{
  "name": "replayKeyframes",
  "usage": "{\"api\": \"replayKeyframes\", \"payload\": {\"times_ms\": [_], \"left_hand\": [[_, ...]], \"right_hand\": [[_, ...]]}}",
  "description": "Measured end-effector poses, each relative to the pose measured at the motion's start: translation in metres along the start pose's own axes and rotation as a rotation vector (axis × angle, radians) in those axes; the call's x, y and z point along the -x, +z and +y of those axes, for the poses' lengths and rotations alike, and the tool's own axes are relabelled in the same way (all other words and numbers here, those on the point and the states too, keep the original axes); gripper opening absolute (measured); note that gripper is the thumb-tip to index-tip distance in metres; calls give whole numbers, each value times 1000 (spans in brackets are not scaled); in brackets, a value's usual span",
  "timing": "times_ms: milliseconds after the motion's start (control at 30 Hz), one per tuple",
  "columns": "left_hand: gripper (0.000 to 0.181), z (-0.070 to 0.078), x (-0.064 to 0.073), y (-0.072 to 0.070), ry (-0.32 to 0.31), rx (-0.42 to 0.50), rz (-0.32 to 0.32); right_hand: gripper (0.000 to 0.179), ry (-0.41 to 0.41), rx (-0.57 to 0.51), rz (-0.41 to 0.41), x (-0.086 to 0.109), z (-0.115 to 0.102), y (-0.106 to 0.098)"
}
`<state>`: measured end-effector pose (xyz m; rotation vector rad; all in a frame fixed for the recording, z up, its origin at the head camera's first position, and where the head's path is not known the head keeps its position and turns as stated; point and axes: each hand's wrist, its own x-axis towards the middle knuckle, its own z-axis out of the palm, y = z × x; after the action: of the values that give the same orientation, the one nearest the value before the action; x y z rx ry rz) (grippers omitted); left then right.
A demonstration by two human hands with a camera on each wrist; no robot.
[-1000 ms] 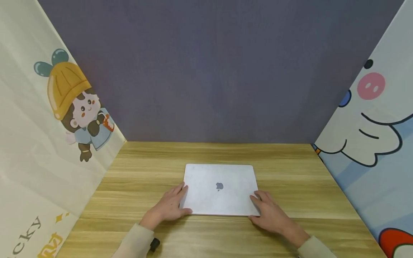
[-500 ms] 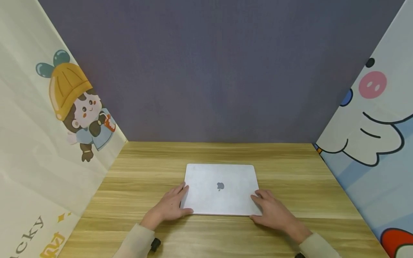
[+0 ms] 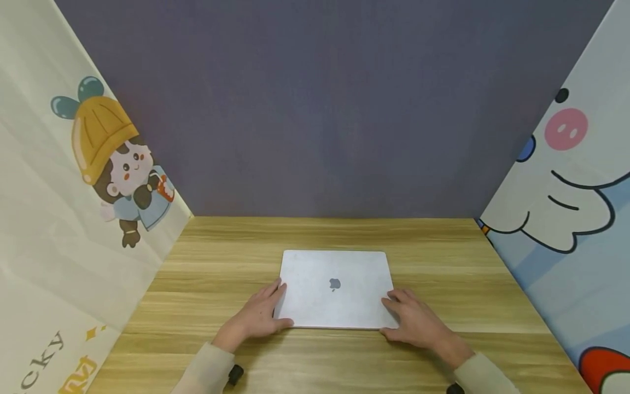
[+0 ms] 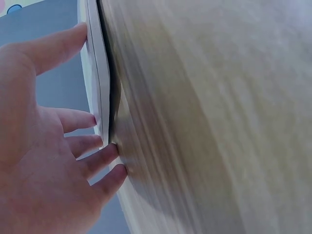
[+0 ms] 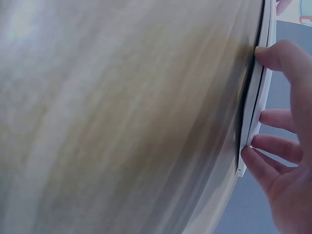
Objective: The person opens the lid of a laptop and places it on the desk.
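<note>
A closed silver laptop (image 3: 337, 268) with a dark apple logo lies flat on the wooden table, its front edge toward me. My left hand (image 3: 261, 314) is spread round the front left corner: the thumb touches the front edge, while the fingers lie along the left side. In the left wrist view the lower fingertips (image 4: 119, 170) reach down to the tabletop. At the opposite front corner my right hand (image 3: 415, 323) holds the laptop, its thumb (image 5: 268, 56) bent against the front edge. Its other fingers, slightly bent, meet the right side. The lid's seam shows in the right wrist view.
The wooden table (image 3: 325, 361) extends around the laptop on all sides. A dark grey panel (image 3: 334, 109) rises at the back. Printed cartoon sheets flank it, a left one (image 3: 44, 219) and a right one (image 3: 590, 230). Small black objects show beside both sleeves.
The right hand has shifted very slightly at its corner. The laptop and the left hand keep their places; the head view sways a little.
</note>
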<state>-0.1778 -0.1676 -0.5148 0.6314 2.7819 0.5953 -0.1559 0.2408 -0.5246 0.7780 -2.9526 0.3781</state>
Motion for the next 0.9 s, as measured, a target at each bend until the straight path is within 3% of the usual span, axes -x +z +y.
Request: {"api": "replayKeyframes", "payload": {"times_ms": [300,667,900], "left_hand": [[96,-2,0,1,-4,-23,1],[117,-5,0,5,-3,-37,-5],[114,-6,1,4,8,-11,18]], "right_hand": [[68,12,-22,0,0,1,3],[66,6,-19,24,-1,3,1],[66,11,-16,16,-2,3,-5]]}}
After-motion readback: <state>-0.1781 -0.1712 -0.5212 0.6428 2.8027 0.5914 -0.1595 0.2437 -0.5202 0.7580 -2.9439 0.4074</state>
